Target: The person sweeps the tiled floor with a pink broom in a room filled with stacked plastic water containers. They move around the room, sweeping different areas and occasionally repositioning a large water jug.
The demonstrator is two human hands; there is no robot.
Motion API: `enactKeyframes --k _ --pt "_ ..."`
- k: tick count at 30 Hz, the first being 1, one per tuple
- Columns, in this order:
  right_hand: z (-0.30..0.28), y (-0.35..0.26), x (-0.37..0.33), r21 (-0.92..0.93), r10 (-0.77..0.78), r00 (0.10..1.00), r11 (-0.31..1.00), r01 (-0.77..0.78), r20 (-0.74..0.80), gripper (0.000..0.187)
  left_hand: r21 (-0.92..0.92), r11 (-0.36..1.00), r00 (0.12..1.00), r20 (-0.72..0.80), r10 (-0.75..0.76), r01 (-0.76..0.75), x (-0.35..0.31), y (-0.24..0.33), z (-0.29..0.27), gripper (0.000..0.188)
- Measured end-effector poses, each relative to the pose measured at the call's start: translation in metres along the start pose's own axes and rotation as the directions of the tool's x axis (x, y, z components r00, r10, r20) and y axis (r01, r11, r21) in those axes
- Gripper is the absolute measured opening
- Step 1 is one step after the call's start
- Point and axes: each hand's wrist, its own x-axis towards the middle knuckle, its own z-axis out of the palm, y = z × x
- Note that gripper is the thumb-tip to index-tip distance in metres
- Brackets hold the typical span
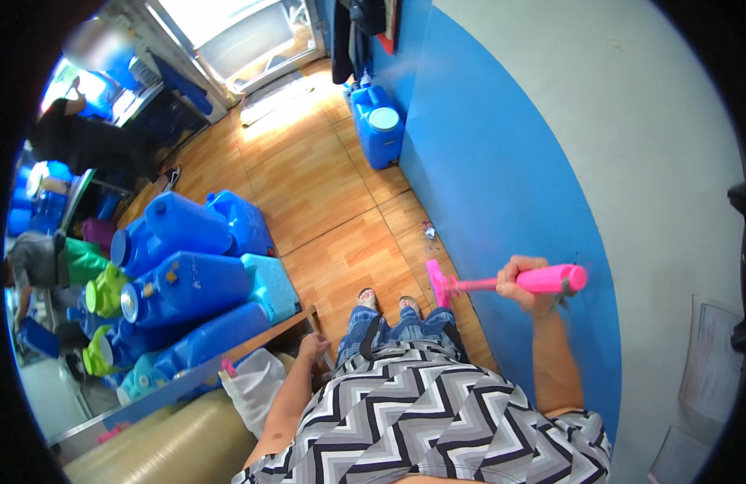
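Note:
My right hand (pixel 525 284) is wrapped round the shaft of a pink long-handled broom (pixel 478 285), just below its thick grip. The broom's T-shaped head is low by the floor, between my feet and the blue wall; its bristles cannot be made out. Beyond the head, a little crumpled litter (pixel 429 231) lies at the foot of the wall. My left hand (pixel 313 347) hangs at my left side near the corner of a low wooden-edged stand (pixel 268 337). Its fingers are curled together; something small and greyish shows beside them, too unclear to name.
Several blue water jugs (pixel 187 290) are stacked on the left, with a light-blue one (pixel 270 290). A white bag (pixel 258 389) and a big plastic-wrapped roll (pixel 171 444) are below them. Another blue jug (pixel 381 129) stands by the wall. Two people are at the far left.

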Motion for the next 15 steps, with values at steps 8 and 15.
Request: enactKeyframes --k 8,15 --pt "0.021 0.154 -0.034 -0.142 0.23 0.677 0.883 -0.447 -0.699 0.021 0.019 0.996 0.996 -0.033 0.085 -0.085 0.078 0.006 -0.087 0.029" --pt "0.012 0.26 0.005 0.119 0.301 0.336 0.875 -0.47 -0.892 0.029 -0.007 0.995 0.995 0.004 0.096 -0.096 0.077 -0.006 -0.107 0.028"
